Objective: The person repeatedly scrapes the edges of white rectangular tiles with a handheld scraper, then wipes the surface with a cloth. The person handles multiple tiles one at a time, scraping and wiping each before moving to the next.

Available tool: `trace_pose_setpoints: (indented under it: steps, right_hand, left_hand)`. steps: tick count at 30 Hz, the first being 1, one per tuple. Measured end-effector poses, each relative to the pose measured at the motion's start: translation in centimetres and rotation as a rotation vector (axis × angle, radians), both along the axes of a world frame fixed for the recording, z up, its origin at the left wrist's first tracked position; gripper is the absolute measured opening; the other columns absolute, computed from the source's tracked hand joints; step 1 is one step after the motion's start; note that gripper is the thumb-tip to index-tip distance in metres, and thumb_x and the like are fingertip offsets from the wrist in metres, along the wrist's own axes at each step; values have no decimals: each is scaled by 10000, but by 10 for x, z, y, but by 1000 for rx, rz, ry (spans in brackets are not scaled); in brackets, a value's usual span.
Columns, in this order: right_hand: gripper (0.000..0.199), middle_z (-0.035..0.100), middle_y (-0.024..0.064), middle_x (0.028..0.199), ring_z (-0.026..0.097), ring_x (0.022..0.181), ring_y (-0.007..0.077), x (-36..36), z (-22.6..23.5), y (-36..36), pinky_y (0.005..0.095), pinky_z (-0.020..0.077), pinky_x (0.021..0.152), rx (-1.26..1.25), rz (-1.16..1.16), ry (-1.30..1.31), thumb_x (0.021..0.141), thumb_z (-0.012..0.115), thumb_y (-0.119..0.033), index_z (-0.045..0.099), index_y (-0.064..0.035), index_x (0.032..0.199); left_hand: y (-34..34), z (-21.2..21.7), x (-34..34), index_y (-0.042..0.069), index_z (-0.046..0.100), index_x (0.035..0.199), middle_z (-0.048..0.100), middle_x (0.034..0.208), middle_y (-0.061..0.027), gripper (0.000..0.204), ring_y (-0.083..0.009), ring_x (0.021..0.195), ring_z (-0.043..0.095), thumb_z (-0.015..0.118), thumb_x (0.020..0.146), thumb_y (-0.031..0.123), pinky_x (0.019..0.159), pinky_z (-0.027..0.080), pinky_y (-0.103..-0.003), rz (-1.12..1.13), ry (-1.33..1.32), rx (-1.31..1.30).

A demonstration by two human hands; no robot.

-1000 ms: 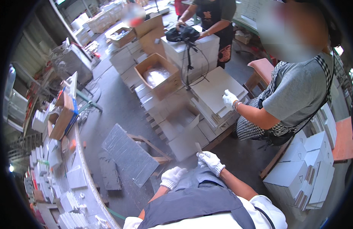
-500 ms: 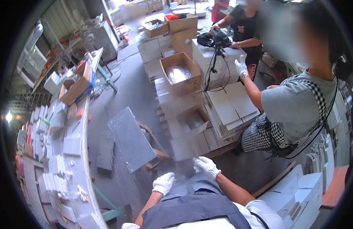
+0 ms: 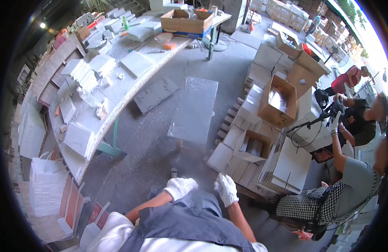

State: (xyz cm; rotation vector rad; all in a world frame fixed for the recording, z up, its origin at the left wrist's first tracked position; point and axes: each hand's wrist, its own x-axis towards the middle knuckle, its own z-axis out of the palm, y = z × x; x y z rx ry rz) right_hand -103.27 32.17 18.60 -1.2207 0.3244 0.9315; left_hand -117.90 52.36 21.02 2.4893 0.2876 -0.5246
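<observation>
Left hand [image 3: 180,187], in a white knit glove, curls loosely and holds nothing above my dark grey apron [image 3: 190,218]. My right hand [image 3: 226,190], gloved alike, hangs with fingers spread and empty, just left of the stacked flat white cardboard boxes [image 3: 286,166] on the floor.

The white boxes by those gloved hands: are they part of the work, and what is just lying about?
In hand:
left hand, gloved, empty
right hand, gloved, empty
white boxes stacked just ahead of the hands
open carton among them

Lying about:
grey slab on the floor
workbench with tiles
carton on the far table
</observation>
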Motion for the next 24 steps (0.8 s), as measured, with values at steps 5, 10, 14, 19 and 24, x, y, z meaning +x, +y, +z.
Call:
trace_pose_setpoints:
  steps: [5, 10, 14, 19, 24]
  right_hand:
    - [137, 584, 9, 830, 571, 673, 110, -8, -2, 55, 258, 495, 571, 19, 81, -99, 997, 640, -213, 596, -89, 961]
    - [128, 576, 6, 813, 564, 675, 108, -32, -16, 156, 267, 475, 551, 2, 223, -292, 996, 635, -214, 607, -89, 990]
    - [230, 616, 17, 884, 616, 750, 134, -60, -21, 225, 270, 515, 609, 143, 177, 30, 976, 685, -233, 624, -84, 1141]
    - [237, 625, 9, 919, 629, 754, 135, -69, -6, 287, 277, 547, 636, 159, 197, 39, 982, 678, -225, 622, -87, 1166]
    - [383, 708, 52, 1036, 680, 871, 126, -65, 22, 305, 282, 549, 776, -176, 301, -292, 980, 655, -325, 654, -40, 1237]
  left_hand:
    - [46, -8, -26, 178, 664, 1113, 740, 1016, -98, 314, -339, 889, 725, 452, 1015, 387, 751, 574, -474, -55, -61, 60]
    - [135, 4, -62, 246, 676, 1149, 733, 1095, -68, 334, -317, 933, 725, 479, 991, 464, 826, 565, -463, 124, 73, 93]
    - [194, 10, -77, 199, 686, 1124, 728, 1126, -97, 344, -316, 1016, 708, 457, 996, 422, 886, 546, -449, 194, 169, 87]
    - [247, -1, -97, 213, 671, 1180, 721, 1152, -98, 359, -334, 1013, 697, 451, 1010, 440, 881, 539, -467, 147, 175, 141]
    - [278, -12, -84, 200, 665, 1249, 693, 1226, -124, 445, -373, 1107, 655, 492, 973, 503, 950, 504, -491, 171, 193, 26]
